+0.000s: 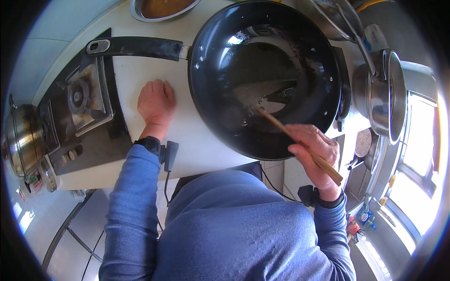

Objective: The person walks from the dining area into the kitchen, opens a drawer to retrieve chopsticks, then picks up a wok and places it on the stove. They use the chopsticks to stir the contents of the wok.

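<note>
A large black wok (218, 123) stands in front of me, its long handle (144, 47) pointing left. Clear liquid (260, 66), which looks like oil, pools in its bottom and reflects light. My right hand (314, 151) grips wooden chopsticks (274, 121) over the near right rim. Their tips dip into the liquid, with small bubbles around them. On the white countertop (197, 144) left of the wok rests my left hand (157, 102), curled into a fist below the handle. Nothing shows in that fist, though its palm side is hidden.
A gas hob (95, 140) lies at the left, with a metal pot (24, 140) beyond it. A metal bowl of brown liquid (165, 8) sits at the back. Steel pots (379, 95) and a metal utensil (362, 49) crowd the right side near the window (418, 140).
</note>
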The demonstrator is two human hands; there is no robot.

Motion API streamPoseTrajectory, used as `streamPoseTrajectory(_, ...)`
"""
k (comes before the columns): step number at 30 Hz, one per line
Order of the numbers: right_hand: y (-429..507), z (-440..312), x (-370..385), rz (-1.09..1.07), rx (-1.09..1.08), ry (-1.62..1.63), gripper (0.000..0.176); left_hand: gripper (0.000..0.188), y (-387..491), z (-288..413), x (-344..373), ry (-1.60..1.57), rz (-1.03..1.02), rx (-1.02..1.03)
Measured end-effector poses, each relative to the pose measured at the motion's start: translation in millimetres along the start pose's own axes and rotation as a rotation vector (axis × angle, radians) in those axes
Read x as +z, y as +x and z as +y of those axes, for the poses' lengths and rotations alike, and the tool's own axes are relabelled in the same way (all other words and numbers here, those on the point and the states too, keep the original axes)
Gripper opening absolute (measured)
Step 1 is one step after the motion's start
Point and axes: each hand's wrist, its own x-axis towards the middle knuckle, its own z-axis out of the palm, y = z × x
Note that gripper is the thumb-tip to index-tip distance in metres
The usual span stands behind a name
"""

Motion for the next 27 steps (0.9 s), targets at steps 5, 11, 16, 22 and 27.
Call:
streamPoseTrajectory(5,3,4,9,0.014,-0.070,-0.116,0.017,0.022,0,-1,1,0.003,0.011,0.002)
streamPoseTrajectory(11,-8,-7,2,-0.100,-0.050,0.039,0.016,0.022,-1,-1,2,0.015,0.009,0.004)
streamPoseTrajectory(16,2,-2,4,-0.028,-0.095,0.004,0.017,0.022,0,-1,2,0.006,0.007,0.003)
streamPoseTrajectory(22,13,13,14,-0.012,-0.132,-0.082,0.017,0.022,0,-2,3,-0.006,0.025,0.000)
streamPoseTrajectory(27,-4,3,3,-0.116,-0.076,0.073,0.013,0.022,0,-2,4,0.005,0.028,0.010)
